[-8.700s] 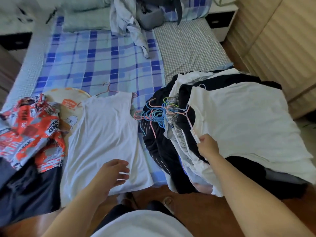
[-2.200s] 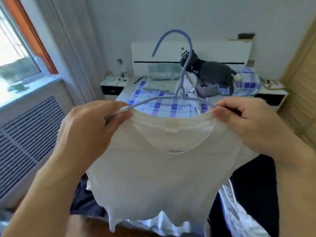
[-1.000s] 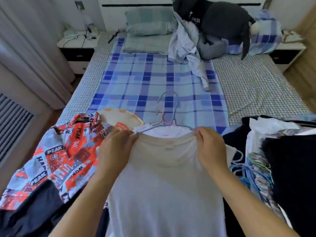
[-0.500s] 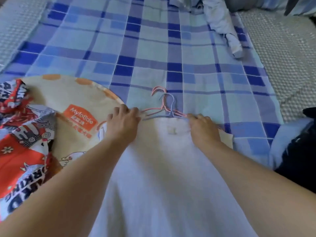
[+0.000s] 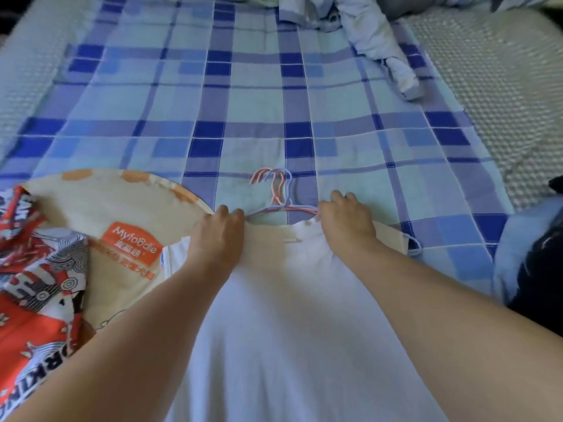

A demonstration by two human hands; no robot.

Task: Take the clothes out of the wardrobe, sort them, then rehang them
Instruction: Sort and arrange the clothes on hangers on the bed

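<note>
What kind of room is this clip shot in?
Most likely a bedroom: a blue checked bedsheet covers a bed, and a white shirt on hangers lies on it under both hands.

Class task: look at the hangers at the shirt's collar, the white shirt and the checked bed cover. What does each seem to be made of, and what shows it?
Hangers: thin bent wire with a pink or blue coating, probably plastic, smooth.
White shirt: soft matte knit, likely cotton; it lies limp.
Checked bed cover: woven cloth, matte, weave visible.
</note>
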